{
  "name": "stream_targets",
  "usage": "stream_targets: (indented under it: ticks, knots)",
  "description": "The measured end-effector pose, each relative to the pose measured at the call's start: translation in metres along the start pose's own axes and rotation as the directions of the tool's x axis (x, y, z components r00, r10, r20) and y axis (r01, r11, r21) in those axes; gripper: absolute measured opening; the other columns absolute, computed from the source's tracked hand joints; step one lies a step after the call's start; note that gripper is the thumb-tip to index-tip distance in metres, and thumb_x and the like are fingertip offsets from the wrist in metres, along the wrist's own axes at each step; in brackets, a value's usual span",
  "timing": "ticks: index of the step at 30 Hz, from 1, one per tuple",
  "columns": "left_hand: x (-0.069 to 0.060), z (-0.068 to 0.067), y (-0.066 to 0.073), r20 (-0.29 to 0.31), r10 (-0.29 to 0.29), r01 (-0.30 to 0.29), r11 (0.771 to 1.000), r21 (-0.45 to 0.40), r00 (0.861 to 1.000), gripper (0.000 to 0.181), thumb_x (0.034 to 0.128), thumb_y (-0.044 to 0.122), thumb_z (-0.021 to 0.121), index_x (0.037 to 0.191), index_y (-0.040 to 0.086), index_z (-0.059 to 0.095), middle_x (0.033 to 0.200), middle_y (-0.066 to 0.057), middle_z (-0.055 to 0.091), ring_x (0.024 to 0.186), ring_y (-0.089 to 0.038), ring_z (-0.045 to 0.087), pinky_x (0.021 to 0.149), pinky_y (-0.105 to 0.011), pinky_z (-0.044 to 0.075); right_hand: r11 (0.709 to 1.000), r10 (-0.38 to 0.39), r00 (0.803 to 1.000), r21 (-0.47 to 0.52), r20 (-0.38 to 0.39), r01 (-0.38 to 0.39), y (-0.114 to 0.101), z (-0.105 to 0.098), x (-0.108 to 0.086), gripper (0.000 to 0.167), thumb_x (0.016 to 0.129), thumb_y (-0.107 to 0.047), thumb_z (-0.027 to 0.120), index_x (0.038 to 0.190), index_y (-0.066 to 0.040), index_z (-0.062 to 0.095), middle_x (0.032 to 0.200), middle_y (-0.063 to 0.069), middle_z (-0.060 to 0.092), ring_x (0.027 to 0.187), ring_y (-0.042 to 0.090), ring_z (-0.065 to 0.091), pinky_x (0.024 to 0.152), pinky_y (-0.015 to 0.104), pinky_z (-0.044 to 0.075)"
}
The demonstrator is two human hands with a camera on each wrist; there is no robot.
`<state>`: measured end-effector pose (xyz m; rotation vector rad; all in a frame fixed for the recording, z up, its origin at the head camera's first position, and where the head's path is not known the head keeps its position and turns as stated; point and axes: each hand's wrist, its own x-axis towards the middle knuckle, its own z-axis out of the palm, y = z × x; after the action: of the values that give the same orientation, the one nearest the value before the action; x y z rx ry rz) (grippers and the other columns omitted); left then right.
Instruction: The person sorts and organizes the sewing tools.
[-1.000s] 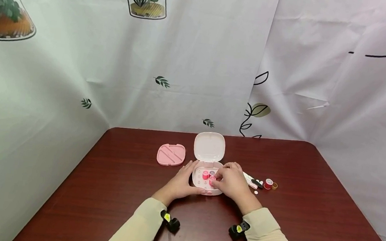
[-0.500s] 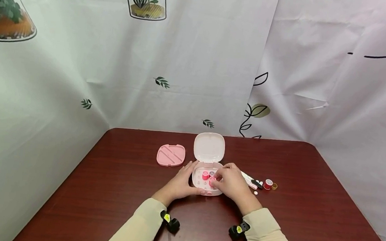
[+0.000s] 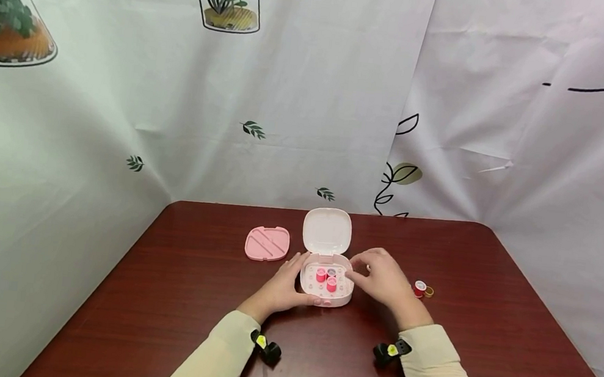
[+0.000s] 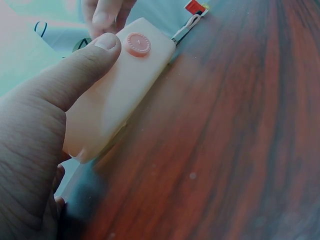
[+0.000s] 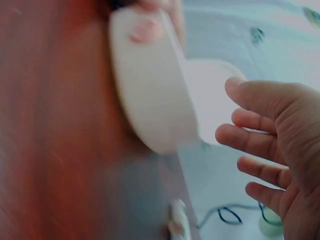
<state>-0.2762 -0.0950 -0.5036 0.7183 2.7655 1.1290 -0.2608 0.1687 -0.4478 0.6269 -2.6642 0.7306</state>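
Case position: the white case (image 3: 344, 297) sits on the counter (image 3: 183, 323) between the 2 hands, with its lid (image 3: 327, 231) raised beyond both sets of fingertips.

Left hand (image 3: 281, 284): holds the case. The fingers lie along the left wall; the thumb presses the front wall just beside the round button (image 4: 138, 45).

Right hand (image 3: 383, 277): fingers loosely bent and spread, with a gap below the thumb; nothing is held. The fingertips are just beside the right rim; contact cannot be confirmed.

Progress (judged from layout): loading appears partial. 3 spools, 2 pink (image 3: 321, 275) and 1 grey (image 3: 331, 273), stand on the insert between the left fingers and the right fingertips. Bare pegs (image 3: 321, 287) surround them. Apparently left to load: the red spool (image 3: 420, 288) and gold ring (image 3: 429, 292), on the outer side of the right hand, away from its fingertips, and slim pale-and-dark items (image 4: 187, 27) between the case and the red spool. The pink divided tray (image 3: 267, 243) lies outward of the left fingertips, apart from the case.

Markings: the button carries a small mark, not legible. No brand or label can be read.
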Motion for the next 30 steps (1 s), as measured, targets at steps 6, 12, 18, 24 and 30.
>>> stream_targets:
  ticks: [6, 12, 18, 24, 30]
  knots:
    - [0.001, 0.000, 0.001, -0.002, 0.013, -0.013, 1.000, 0.006, 1.000, 0.112, 0.0727, 0.055, 0.085, 0.160, 0.014, 0.029, 0.164, -0.008, 0.030, 0.154, -0.030, 0.016, 0.122, -0.052, 0.016, 0.999, 0.002, 0.998, 0.037, -0.057, 0.000, 0.035, -0.031, -0.009, 0.023, 0.085, -0.021, 0.081, 0.104, -0.007, 0.077, 0.102, 0.006, 0.074, 0.107, 0.034, 0.063, 0.096, 0.051, 0.048]
    - [0.000, 0.000, 0.001, 0.000, 0.011, -0.011, 1.000, 0.011, 1.000, 0.111, 0.0731, 0.055, 0.085, 0.160, 0.016, 0.029, 0.164, -0.007, 0.029, 0.154, -0.030, 0.016, 0.122, -0.051, 0.015, 0.988, 0.130, 0.991, 0.081, -0.028, -0.128, 0.064, -0.058, -0.025, 0.028, 0.088, -0.019, 0.077, 0.111, -0.004, 0.074, 0.115, 0.015, 0.071, 0.114, 0.038, 0.060, 0.098, 0.057, 0.045]
    - [-0.001, 0.000, 0.003, 0.000, 0.005, -0.005, 1.000, 0.015, 1.000, 0.111, 0.0731, 0.055, 0.085, 0.160, 0.016, 0.028, 0.164, -0.007, 0.029, 0.154, -0.030, 0.016, 0.122, -0.051, 0.016, 0.961, 0.249, 0.968, 0.125, 0.004, -0.248, 0.086, -0.068, -0.040, 0.032, 0.092, -0.026, 0.075, 0.117, -0.006, 0.071, 0.121, 0.018, 0.068, 0.114, 0.039, 0.059, 0.093, 0.057, 0.047]
    - [-0.001, 0.000, 0.002, 0.001, -0.004, 0.004, 1.000, 0.021, 1.000, 0.112, 0.0727, 0.057, 0.085, 0.160, 0.015, 0.028, 0.164, -0.009, 0.029, 0.154, -0.029, 0.016, 0.122, -0.050, 0.016, 0.934, 0.310, 0.951, 0.183, 0.018, -0.308, 0.106, -0.065, -0.052, 0.033, 0.092, -0.030, 0.075, 0.117, -0.008, 0.072, 0.122, 0.018, 0.068, 0.112, 0.037, 0.058, 0.091, 0.053, 0.046]
    - [-0.001, 0.001, 0.002, -0.006, -0.007, 0.007, 1.000, 0.005, 1.000, 0.112, 0.0721, 0.056, 0.086, 0.160, 0.018, 0.029, 0.165, -0.007, 0.028, 0.154, -0.031, 0.016, 0.121, -0.053, 0.017, 0.900, 0.322, 0.946, 0.295, 0.045, -0.321, 0.120, -0.057, -0.062, 0.033, 0.091, -0.024, 0.077, 0.117, -0.004, 0.071, 0.113, 0.017, 0.070, 0.097, 0.028, 0.064, 0.081, 0.041, 0.053]
